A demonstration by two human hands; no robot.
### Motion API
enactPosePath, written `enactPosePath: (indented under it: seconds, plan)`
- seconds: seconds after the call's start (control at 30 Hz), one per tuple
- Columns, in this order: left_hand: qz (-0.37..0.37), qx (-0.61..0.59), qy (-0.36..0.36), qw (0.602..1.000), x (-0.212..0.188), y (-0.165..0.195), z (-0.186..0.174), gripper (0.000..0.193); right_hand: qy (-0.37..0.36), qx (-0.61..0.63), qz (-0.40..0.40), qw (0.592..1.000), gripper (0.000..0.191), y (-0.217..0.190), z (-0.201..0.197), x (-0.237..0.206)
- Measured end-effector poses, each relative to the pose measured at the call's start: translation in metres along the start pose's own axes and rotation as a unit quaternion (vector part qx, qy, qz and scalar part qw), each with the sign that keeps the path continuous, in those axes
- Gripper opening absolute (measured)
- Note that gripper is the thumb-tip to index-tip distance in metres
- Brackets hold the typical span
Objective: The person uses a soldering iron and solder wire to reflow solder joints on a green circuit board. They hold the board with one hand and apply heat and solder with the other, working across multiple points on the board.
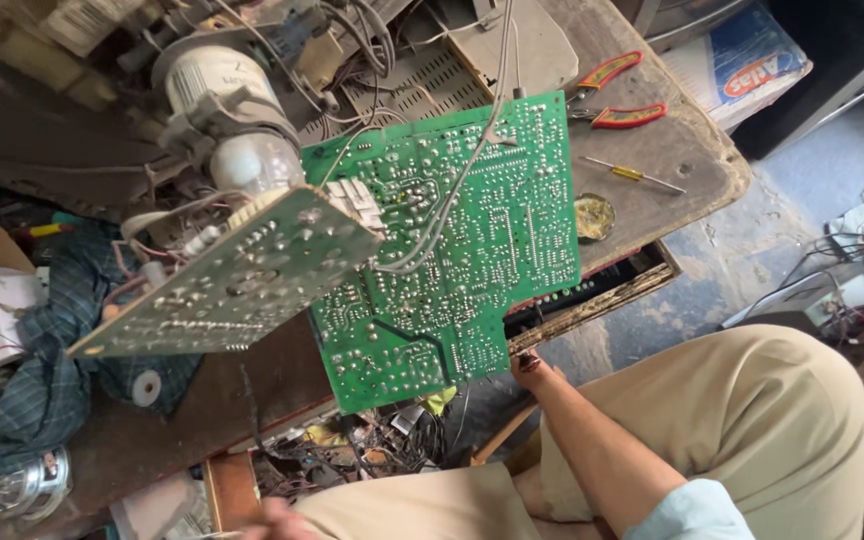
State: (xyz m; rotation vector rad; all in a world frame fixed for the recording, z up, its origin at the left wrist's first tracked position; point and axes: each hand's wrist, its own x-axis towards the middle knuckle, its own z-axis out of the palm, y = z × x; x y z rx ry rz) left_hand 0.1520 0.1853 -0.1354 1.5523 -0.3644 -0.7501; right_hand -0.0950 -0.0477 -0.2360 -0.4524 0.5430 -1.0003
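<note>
Right hand fingers pinching green circuit board from below, tilting it up; wires still attached, left hand blurred, grip untellable.

Large flat circuit board: green, dotted with silver solder. Small tilted board: grey-green. Plier handles: red and yellow. Folded cloth: dark blue checked.

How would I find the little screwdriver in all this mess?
Start at the big green circuit board in the middle, then look right across the brown bench. Below the red pliers lies the screwdriver, thin and silver. Only it has a yellow handle.
</note>
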Motion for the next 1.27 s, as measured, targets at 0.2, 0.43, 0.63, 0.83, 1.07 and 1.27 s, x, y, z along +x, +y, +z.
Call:
enactPosePath:
  seconds: [0.2, 0.43, 0.63, 0.83, 1.07, 1.27]
  plan:
    - [0.012, 0.028, -0.150, 0.988, -0.059, -0.023, 0.047, 0.014, 0.012, -0.167, -0.078, 0.983, 0.029, 0.011, -0.011, -0.020]
    - [0.102, 0.098, -0.258, 0.956, -0.090, 0.038, 0.129, 0.009, 0.257, 0.028, 0.210, 0.943, 0.018, 0.007, 0.002, -0.107]
    - [0.301, 0.198, -0.269, 0.893, -0.095, 0.084, 0.156, 0.012, 0.251, 0.071, 0.212, 0.942, 0.021, -0.002, -0.006, -0.209]
    - [0.224, 0.210, -0.210, 0.928, -0.092, 0.108, 0.161, 0.010, 0.282, 0.000, 0.180, 0.943, 0.036, -0.002, -0.024, -0.286]
    - [0.429, 0.219, -0.269, 0.834, -0.108, 0.112, 0.184, 0.014, 0.190, -0.272, -0.051, 0.942, 0.045, -0.093, 0.033, -0.238]
    - [0.428, 0.265, -0.318, 0.804, -0.117, 0.120, 0.220, 0.017, 0.140, -0.243, -0.092, 0.955, 0.053, -0.168, 0.095, -0.178]
